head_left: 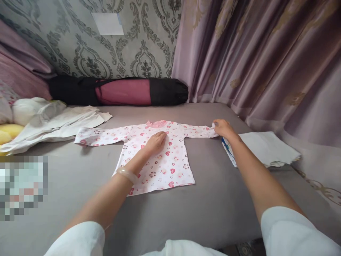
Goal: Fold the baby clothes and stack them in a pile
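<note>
A child's long-sleeved shirt (177,161), white with pink hearts and flowers and a pink collar, lies spread out on the grey bed, both sleeves stretched sideways. My left hand (156,143) rests on the shirt's chest, fingers lying on the cloth; a pale bangle circles that wrist. At the end of the right-hand sleeve, my right hand (224,128) pinches the cuff between thumb and fingers. The left-hand sleeve lies flat with no hand on it.
Folded white cloth (269,148) lies right of the shirt. Crumpled pale clothes (61,122) and a yellow-and-white plush thing (12,131) are at the left. A black-and-pink long bag (124,92) lies along the wall. Purple curtains (239,53) hang at the right.
</note>
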`<state>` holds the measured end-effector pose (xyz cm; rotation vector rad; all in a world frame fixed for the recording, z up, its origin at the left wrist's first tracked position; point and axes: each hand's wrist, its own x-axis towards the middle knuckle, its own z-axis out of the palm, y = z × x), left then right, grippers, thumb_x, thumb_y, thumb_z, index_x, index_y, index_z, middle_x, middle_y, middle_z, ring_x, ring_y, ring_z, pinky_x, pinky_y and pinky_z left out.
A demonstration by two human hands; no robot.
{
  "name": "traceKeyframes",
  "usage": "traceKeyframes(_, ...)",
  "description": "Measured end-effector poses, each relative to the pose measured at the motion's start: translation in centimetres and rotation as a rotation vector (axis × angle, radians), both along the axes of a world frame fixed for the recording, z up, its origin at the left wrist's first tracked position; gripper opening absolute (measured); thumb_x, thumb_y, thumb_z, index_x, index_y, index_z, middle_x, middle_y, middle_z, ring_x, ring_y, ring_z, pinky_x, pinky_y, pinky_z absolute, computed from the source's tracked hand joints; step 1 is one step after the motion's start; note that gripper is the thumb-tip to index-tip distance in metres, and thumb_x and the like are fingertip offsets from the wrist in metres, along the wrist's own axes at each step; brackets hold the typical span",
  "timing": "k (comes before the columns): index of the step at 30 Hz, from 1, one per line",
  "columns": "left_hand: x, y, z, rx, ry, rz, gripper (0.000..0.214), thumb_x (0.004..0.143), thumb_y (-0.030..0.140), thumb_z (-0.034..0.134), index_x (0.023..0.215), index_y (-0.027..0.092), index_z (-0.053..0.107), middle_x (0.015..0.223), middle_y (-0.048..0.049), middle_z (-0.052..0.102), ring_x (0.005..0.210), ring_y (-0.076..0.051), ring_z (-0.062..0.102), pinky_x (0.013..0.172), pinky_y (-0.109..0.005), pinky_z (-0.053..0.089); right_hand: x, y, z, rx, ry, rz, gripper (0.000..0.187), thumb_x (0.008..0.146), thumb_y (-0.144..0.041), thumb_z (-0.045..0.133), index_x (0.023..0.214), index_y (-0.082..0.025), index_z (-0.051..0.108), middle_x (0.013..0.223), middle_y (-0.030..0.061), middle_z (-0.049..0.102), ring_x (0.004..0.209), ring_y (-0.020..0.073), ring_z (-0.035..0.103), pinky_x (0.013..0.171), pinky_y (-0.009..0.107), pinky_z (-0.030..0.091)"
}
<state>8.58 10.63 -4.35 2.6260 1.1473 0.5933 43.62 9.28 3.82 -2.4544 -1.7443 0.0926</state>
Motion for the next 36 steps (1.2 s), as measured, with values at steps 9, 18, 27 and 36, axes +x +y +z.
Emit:
traceKeyframes(9, 5.7, 2.9, -1.0, -0.104, 0.029, 0.015, 0.044, 0.095, 0.026, 0.037, 0.136, 0.014, 0.046, 0.15, -0.0171, 0.044, 0.14, -0.027, 0.039, 0.117, -0.048, 0.028, 2.3, 2.6, -1.5, -0.262, -0.061, 0.083, 0.078, 0.077, -0.001, 0.052, 0.151, -0.023, 0.037, 0.144, 0.0127, 0.053, 0.124, 0.0253, 0.055, 0.094, 0.029, 0.044)
traceKeyframes(18, 8.3, 3.8, -0.4, -0.165, 0.097, 0.1, 0.053, 0.097, 0.038, 0.033, 0.144, 0.014, 0.04, 0.157, -0.0126, 0.034, 0.146, -0.027, 0.028, 0.12, -0.047, 0.018, 2.7, 3.7, -1.3, -0.391, -0.063, 0.151, 0.04, 0.066, -0.01, 0.064, 0.103, -0.02, 0.072, 0.104, 0.0091, 0.071, 0.09, 0.0219, 0.066, 0.067, 0.025, 0.043)
traceKeyframes(27, 8.1, 3.7, -0.8, -0.09, 0.076, 0.097, 0.051, 0.096, 0.039, 0.035, 0.14, 0.016, 0.044, 0.153, -0.0122, 0.04, 0.143, -0.025, 0.033, 0.12, -0.044, 0.019, 1.0, 2.3, 3.9, 0.192, 0.724, 0.058, 0.009, 0.065, -0.025, 0.063, 0.059, -0.02, 0.058, 0.061, -0.0038, 0.057, 0.063, 0.0125, 0.054, 0.058, 0.022, 0.042)
traceKeyframes(36, 8.3, 3.6, -0.4, -0.153, 0.113, 0.104, 0.061, 0.096, 0.044, 0.033, 0.149, 0.013, 0.033, 0.158, -0.012, 0.031, 0.147, -0.025, 0.023, 0.121, -0.043, 0.013, -3.3, 1.7, 8.0, 0.738, 1.471, 0.012, 0.015, 0.055, -0.012, 0.058, 0.062, -0.022, 0.049, 0.058, -0.0062, 0.054, 0.051, 0.0096, 0.051, 0.043, 0.019, 0.04)
